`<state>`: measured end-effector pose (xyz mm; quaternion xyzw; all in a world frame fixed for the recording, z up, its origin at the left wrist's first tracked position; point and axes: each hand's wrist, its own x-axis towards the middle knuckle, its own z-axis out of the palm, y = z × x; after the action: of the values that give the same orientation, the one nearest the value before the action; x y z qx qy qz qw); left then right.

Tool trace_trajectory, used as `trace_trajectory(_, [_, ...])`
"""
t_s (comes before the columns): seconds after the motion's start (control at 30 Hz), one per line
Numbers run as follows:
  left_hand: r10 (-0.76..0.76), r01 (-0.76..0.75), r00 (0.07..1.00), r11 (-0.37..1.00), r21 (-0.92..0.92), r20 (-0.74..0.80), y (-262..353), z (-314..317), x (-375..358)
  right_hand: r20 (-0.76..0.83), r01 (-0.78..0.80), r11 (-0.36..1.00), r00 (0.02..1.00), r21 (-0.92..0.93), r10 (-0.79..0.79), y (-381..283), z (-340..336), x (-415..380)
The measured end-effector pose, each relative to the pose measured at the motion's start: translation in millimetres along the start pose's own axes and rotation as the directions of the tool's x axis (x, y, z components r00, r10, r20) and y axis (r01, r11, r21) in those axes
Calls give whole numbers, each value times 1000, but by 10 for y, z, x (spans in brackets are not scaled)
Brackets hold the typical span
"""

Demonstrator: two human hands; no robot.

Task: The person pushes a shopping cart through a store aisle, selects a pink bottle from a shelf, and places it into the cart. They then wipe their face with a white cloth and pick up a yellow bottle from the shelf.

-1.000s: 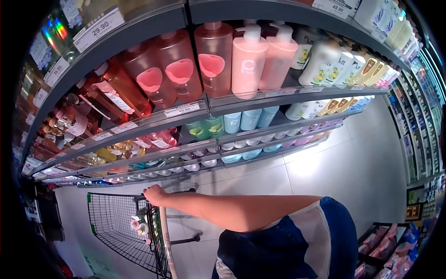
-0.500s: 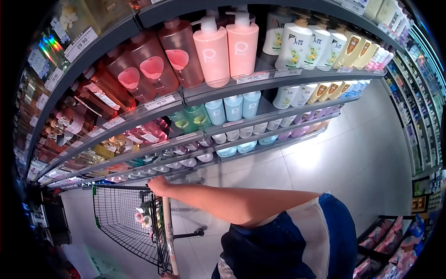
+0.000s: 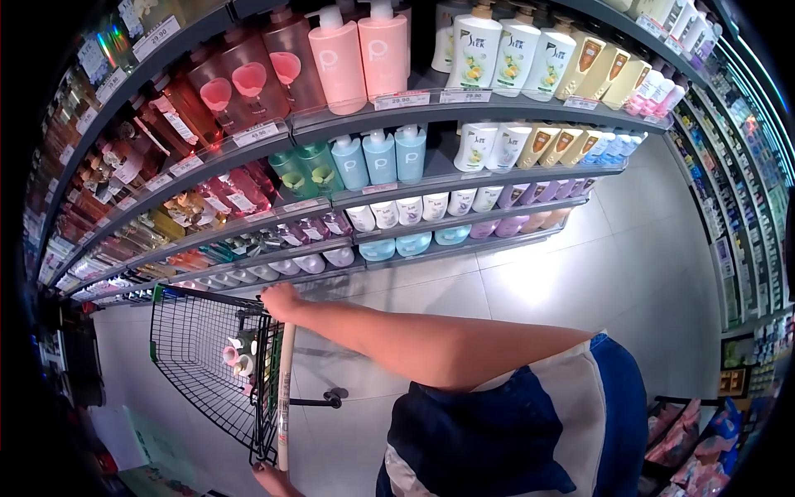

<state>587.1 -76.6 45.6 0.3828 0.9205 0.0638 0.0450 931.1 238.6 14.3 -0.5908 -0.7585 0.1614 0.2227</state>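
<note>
My right hand is wrapped around the upper end of the pale handle of a shopping cart. My bare right forearm stretches across the middle of the view from a blue and white sleeve. At the lower end of the handle, partly cut off by the bottom edge, my left hand is closed around the bar. The black wire cart with green corners stands to the left. Inside it, near the handle, lie a few items, among them white and pink bottles or containers too small to identify.
Curved shelves with shampoo and body-wash pump bottles run along the top and left. Pale floor tiles lie between them and my body. Another stocked shelf stands at far right, and a rack of pink packages at lower right.
The shelves and the cart have shifted up and left in view. More of my left hand shows at the bottom. Both hands stay on the handle.
</note>
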Motion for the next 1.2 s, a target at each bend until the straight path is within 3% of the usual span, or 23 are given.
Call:
trace_trajectory(0.07, [97,-97,995,991,91,8,-149,102,-75,27,5,1000,1000,5,-5,63,-78,-153])
trace_trajectory(0.17, [-85,91,991,994,-59,101,-152,141,-253,33,7,999,999,-33,-6,129,-175,-364])
trace_trajectory(0.27, [14,-14,1000,999,29,16,-225,160,-435,8,-4,998,1000,-67,5,162,-348,-591])
trace_trajectory(0.37, [115,-115,993,993,-11,35,-310,193,-542,3,-9,999,1000,-48,9,233,-417,-770])
trace_trajectory(0.57, [99,-88,993,984,-155,65,-95,-18,-1050,-84,2,998,996,-62,-8,348,-580,-1059])
trace_trajectory(0.67, [-47,46,996,999,14,72,-34,116,-1152,-21,-18,999,1000,-34,17,460,-626,-1112])
trace_trajectory(0.7, [-8,6,998,1000,30,61,-17,128,-1196,1,-32,999,1000,-14,32,483,-670,-1122])
trace_trajectory(0.97, [-41,39,995,999,20,90,227,159,-1502,74,-7,1000,997,-23,9,748,-948,-1161])
trace_trajectory(1.2, [-83,82,994,997,14,74,435,173,-1788,15,-14,1000,1000,-1,14,1008,-941,-1238])
